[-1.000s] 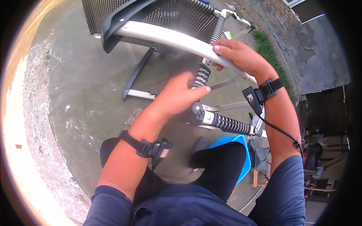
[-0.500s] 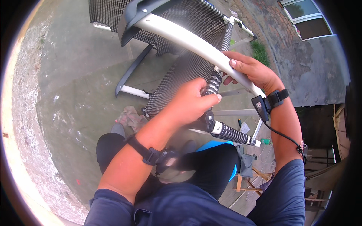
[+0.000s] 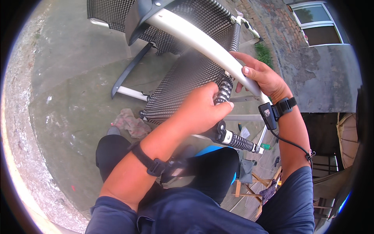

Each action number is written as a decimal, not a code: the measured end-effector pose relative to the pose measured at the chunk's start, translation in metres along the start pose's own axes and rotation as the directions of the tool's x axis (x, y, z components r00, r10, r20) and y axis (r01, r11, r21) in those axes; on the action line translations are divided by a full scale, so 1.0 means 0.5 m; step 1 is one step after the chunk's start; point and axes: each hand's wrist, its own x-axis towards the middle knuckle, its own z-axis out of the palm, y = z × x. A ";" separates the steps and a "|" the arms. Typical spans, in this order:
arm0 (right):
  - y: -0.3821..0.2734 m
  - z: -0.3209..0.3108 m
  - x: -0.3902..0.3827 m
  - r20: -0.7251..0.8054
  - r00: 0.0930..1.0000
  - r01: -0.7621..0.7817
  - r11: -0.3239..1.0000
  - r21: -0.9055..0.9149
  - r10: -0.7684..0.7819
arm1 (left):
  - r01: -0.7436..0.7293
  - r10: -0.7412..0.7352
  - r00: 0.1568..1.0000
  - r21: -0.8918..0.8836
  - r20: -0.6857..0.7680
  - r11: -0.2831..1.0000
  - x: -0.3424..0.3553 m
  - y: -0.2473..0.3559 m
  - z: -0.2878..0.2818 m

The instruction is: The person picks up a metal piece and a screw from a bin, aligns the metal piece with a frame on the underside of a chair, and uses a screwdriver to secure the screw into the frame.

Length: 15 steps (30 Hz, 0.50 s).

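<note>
A folding chair with black-and-white checked woven fabric (image 3: 179, 74), white metal tubes and grey plastic parts fills the upper middle. My right hand (image 3: 259, 73) grips its curved white tube (image 3: 200, 41), thumb on top and fingers curled beneath. Below that, my left hand (image 3: 210, 103) is closed at the striped, fabric-wrapped rail (image 3: 224, 89) along the seat's edge, its fingertips partly hidden. A black hinge (image 3: 219, 132) sits just under my left hand, joining another wrapped tube (image 3: 241, 142).
Behind my legs is a blue plastic object (image 3: 208, 150). A crumpled pink cloth (image 3: 128, 121) lies on the concrete floor (image 3: 70, 117). Grey cloth (image 3: 246, 169) and a wooden stand (image 3: 255, 187) are at lower right. Grass (image 3: 263, 52), a brick edge and a wall with a window (image 3: 317, 23) line the upper right.
Both my hands and the gripped tube have shifted slightly right and down in the picture, keeping their holds. More of the woven seat and the window now shows.
</note>
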 end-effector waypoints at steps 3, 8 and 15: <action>-0.006 -0.005 0.004 0.011 0.999 -0.043 0.999 0.004 0.043 | -0.035 0.035 0.999 0.048 -0.010 0.998 0.006 -0.006 0.003; -0.017 -0.004 -0.002 -0.030 0.996 -0.079 0.997 0.024 0.079 | 0.086 -0.085 0.996 -0.046 0.031 0.995 -0.006 0.022 -0.003; -0.003 -0.019 0.011 -0.112 0.985 -0.121 0.988 0.100 0.132 | 0.101 -0.101 0.994 -0.004 0.051 0.995 -0.011 0.022 -0.005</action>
